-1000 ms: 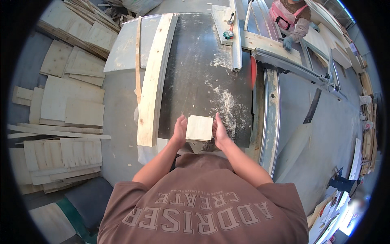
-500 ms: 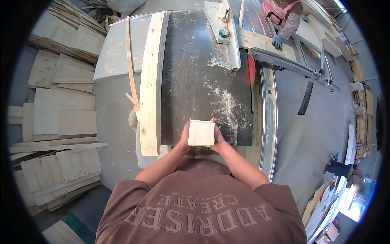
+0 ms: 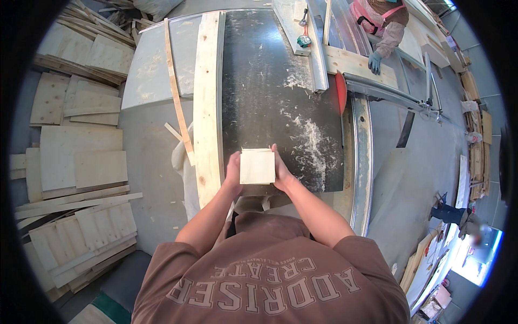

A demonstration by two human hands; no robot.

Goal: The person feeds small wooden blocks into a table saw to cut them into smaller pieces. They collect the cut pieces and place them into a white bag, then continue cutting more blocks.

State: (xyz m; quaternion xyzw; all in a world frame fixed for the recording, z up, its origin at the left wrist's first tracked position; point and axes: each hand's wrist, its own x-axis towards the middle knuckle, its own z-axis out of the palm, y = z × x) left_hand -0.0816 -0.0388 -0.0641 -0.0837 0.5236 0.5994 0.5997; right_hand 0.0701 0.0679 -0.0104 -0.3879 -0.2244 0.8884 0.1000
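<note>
Here's the square wood stack (image 3: 257,166), sandwiched between two bare hands at the table's near edge!
Left hand (image 3: 232,171) grips its left side, right hand (image 3: 281,173) grips its right, thumb side uppermost, fingers hidden underneath; whether the stack rests on the dark tabletop (image 3: 253,81) or hangs above it, I can't tell. This looks like the holding-and-squaring step, and the next move would call for even pressure from both palms, since a sliver pokes past the far edge. Just left, a long pale plank (image 3: 208,97); farther off to the right, a red guard (image 3: 341,93) and a co-worker's gloved hand (image 3: 374,62) on a board.
</note>
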